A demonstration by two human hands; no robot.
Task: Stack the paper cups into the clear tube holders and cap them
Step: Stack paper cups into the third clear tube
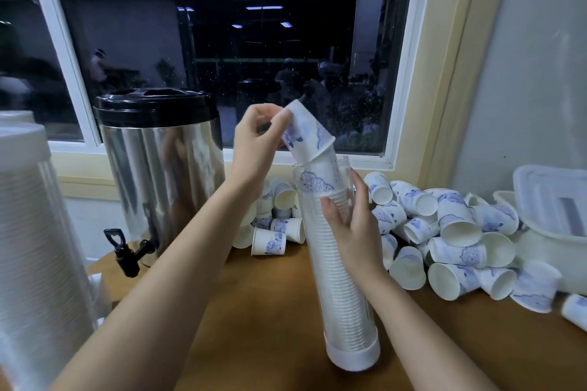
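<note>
A clear tube holder (343, 295) stands on the wooden table, white cap at its base, filled with stacked paper cups almost to its rim. My right hand (352, 225) grips the tube around its upper part. My left hand (257, 140) pinches a white paper cup with blue print (309, 136), held upside down and tilted, its rim touching the top cup of the stack at the tube's mouth. Loose cups of the same kind lie in a pile (451, 232) to the right and behind the tube.
A steel drink dispenser (158, 174) with black lid and tap stands at the left. Another filled tube (35, 232) rises at the far left edge. White lidded plastic containers (552, 200) sit at the right. A dark window is behind.
</note>
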